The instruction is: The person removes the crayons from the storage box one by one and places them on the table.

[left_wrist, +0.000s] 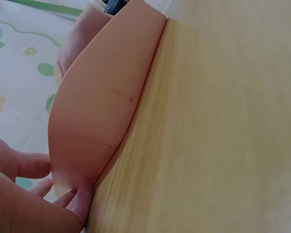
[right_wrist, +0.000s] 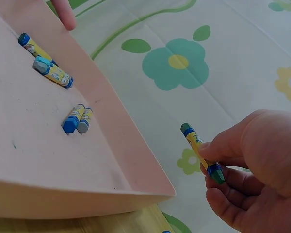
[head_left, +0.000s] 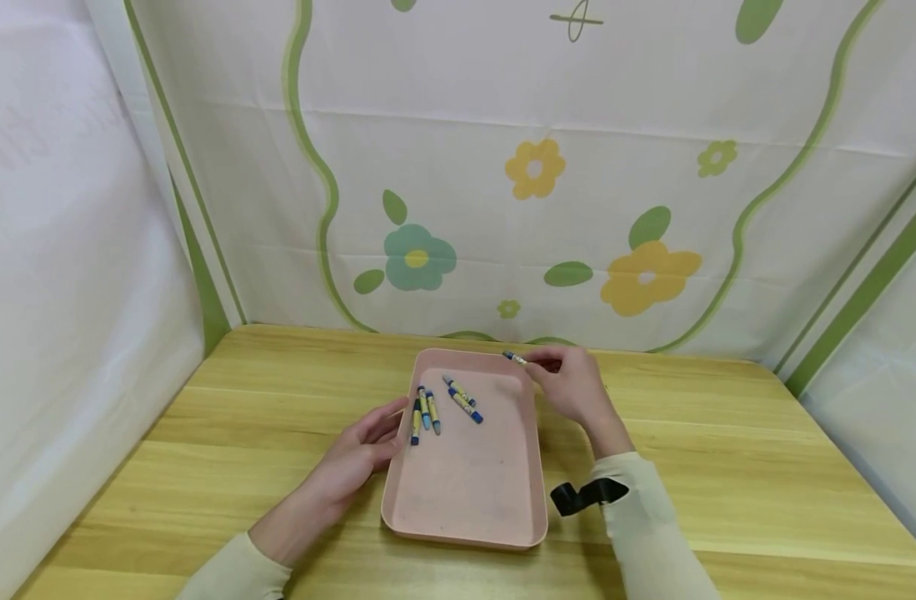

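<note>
A pink tray (head_left: 473, 492) lies on the wooden table with several crayons in it. Three crayons (head_left: 425, 410) are grouped along its left wall, and two crayons (head_left: 463, 400) lie side by side farther back. My left hand (head_left: 356, 454) rests against the outside of the tray's left wall, its fingers loosely bent; in the left wrist view, fingertips touch the wall (left_wrist: 102, 107). Beyond the tray's back right corner, my right hand (head_left: 573, 387) pinches a green crayon (right_wrist: 199, 150) with a yellow wrapper between thumb and fingers, held off the tray.
The wooden table (head_left: 728, 467) reaches back to a white cloth (head_left: 465, 100) printed with flowers and leaves. More white cloth hangs at both sides. A black strap (head_left: 588, 496) sticks out from the right sleeve. A small blue end (right_wrist: 166, 231) shows below the tray's corner.
</note>
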### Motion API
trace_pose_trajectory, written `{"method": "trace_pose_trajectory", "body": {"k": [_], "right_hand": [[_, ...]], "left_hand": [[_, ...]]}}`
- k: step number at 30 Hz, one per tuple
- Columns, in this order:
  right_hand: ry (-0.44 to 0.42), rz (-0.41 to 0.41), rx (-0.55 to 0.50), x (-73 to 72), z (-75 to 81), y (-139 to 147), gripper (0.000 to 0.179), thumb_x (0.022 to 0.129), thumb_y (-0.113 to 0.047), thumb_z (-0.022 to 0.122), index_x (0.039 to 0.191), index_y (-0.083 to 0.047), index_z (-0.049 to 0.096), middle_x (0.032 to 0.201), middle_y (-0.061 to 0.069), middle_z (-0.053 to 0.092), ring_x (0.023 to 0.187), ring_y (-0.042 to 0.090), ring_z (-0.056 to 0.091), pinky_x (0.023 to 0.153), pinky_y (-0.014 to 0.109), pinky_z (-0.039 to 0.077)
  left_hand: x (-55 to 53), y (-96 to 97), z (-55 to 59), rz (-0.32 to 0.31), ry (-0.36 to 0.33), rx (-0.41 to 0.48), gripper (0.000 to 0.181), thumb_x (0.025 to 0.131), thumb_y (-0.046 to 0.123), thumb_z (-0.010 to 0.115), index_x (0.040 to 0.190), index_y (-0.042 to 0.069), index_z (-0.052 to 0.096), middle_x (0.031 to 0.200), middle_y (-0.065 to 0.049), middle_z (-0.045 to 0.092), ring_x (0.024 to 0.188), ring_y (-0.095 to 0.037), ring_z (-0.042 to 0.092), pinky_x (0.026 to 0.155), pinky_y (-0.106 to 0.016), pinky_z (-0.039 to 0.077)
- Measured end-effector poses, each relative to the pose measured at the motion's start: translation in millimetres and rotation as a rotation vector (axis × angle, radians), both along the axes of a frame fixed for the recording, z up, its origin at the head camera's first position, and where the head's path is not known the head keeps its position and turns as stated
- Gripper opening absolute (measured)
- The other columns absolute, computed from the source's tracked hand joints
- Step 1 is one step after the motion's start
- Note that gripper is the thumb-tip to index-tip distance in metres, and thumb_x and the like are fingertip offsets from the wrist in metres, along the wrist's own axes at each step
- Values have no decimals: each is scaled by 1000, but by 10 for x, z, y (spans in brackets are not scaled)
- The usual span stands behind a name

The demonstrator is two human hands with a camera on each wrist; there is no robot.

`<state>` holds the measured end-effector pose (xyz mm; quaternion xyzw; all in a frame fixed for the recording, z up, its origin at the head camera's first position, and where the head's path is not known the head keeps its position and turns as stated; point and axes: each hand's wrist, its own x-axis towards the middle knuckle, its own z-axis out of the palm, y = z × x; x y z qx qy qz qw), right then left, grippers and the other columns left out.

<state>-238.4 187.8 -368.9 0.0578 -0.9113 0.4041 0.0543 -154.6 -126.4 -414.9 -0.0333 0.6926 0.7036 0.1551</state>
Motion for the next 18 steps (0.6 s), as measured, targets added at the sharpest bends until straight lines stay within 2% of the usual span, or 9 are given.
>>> {"method": "trace_pose_trajectory", "body": {"k": [6,14,18], "right_hand": [[11,3,-11,-2,3,45,19,103,-18,69,114,-10,81,107,11,79,94,24,70,80,35,57],[17,-13,3,-3,12,136,19,103,-19,68,115,-11,81,107,10,79,95,24,70,78,34,57],[26,-18,1,-14,9,187,20,103,-20,68,116,-10,81,105,11,79,92,24,70,76,33,56]], "left_hand": [[-3,-1,-7,-1,5,-5,58,106,9,59,161,19,46,167,-17,44,155,-36,42,121,-51,43],[-11,-3,-8,-21,20,3,59,106,8,58,163,16,44,167,-18,43,155,-37,41,120,-46,45],[-8,-5,-3,-25,22,8,59,106,8,58,163,16,43,168,-19,43,155,-37,41,121,-48,43]]}}
